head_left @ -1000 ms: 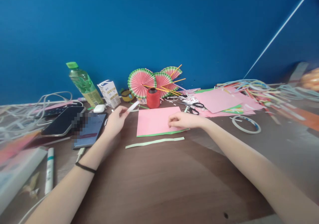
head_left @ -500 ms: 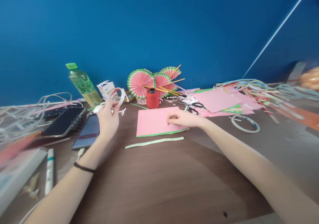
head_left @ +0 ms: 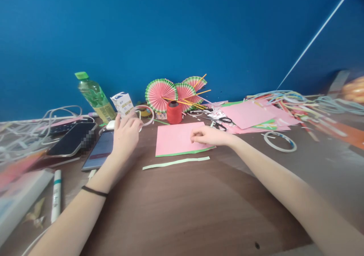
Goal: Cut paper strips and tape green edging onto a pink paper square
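My left hand (head_left: 126,134) is at the left of the table with its fingers stretched out and apart. Just past its fingertips lies a pale roll of tape (head_left: 152,116), partly hidden by the hand. My right hand (head_left: 209,135) rests on a pink sheet of paper (head_left: 173,138), fingers curled in and thumb pressed to them; anything between them is hidden. The sheet has a green strip (head_left: 184,152) along its near edge. In front of it, apart from it, lies a loose pale green strip (head_left: 176,163).
Behind the sheet stand a red thread spool (head_left: 174,113) and several pink-and-green folded paper fans (head_left: 161,93). Scissors (head_left: 220,124), stacked pink paper (head_left: 247,113) and another tape roll (head_left: 280,149) are rightward. A bottle (head_left: 96,98), small box (head_left: 122,102), phones (head_left: 99,149) and marker (head_left: 57,195) stand or lie left.
My left hand has lowered the roll of tape to the table and let go, its fingers spreading. The right hand and the pink sheet have stayed in place.
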A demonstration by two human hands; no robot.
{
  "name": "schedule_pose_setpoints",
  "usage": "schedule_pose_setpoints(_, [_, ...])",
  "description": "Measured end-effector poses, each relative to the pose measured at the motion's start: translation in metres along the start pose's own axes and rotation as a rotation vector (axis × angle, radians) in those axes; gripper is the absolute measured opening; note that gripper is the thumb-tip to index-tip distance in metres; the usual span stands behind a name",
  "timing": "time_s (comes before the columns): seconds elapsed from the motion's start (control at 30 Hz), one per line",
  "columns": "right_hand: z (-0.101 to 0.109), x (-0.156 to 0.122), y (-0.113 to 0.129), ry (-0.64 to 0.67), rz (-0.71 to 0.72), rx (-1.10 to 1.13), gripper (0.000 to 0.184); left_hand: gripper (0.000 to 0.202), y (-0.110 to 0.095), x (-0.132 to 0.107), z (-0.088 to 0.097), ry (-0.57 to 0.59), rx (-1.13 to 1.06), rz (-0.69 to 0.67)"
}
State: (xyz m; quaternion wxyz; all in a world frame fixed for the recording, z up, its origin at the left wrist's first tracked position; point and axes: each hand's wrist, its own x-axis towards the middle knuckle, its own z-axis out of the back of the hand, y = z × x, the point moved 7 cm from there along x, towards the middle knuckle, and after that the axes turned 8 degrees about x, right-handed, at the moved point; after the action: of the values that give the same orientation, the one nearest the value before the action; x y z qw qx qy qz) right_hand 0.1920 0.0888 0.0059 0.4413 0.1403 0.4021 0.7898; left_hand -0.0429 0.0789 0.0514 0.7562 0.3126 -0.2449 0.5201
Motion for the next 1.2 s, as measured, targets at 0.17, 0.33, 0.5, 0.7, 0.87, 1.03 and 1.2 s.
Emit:
schedule_pose_setpoints(0.17, [0.0, 0.0, 0.0, -0.006, 0.011, 0.002, 0.024, 0.014, 0.009, 0.0, 0.015, -0.096, -0.062, 0.186])
schedule_pose_setpoints(0.33, [0.001, 0.0, 0.0, -0.019, 0.022, 0.004, 0.024, 0.009, 0.008, 0.002, 0.02, -0.126, -0.173, 0.234])
schedule_pose_setpoints(0.5, [0.01, -0.002, 0.01, -0.157, 0.109, 0.064, 0.021, 0.01, 0.0, 0.01, 0.01, 0.07, -0.6, 0.37])
schedule_pose_setpoints(0.7, [0.019, -0.008, 0.029, -0.293, 0.228, 0.308, 0.019, 0.015, -0.04, 0.013, 0.005, 0.328, -1.056, 0.319])
schedule_pose_setpoints(0.87, [0.005, -0.004, 0.03, -0.221, 0.216, 0.645, 0.038, 0.02, -0.069, 0.007, 0.003, 0.496, -1.198, 0.217])
schedule_pose_setpoints(1.03, [0.0, 0.0, 0.023, -0.266, 0.24, 0.897, 0.031, 0.019, -0.079, 0.004, 0.004, 0.537, -1.201, 0.185])
schedule_pose_setpoints(1.2, [0.028, 0.001, 0.006, -0.472, 0.227, 0.716, 0.025, 0.019, -0.077, 0.002, 0.0, 0.55, -1.286, 0.307])
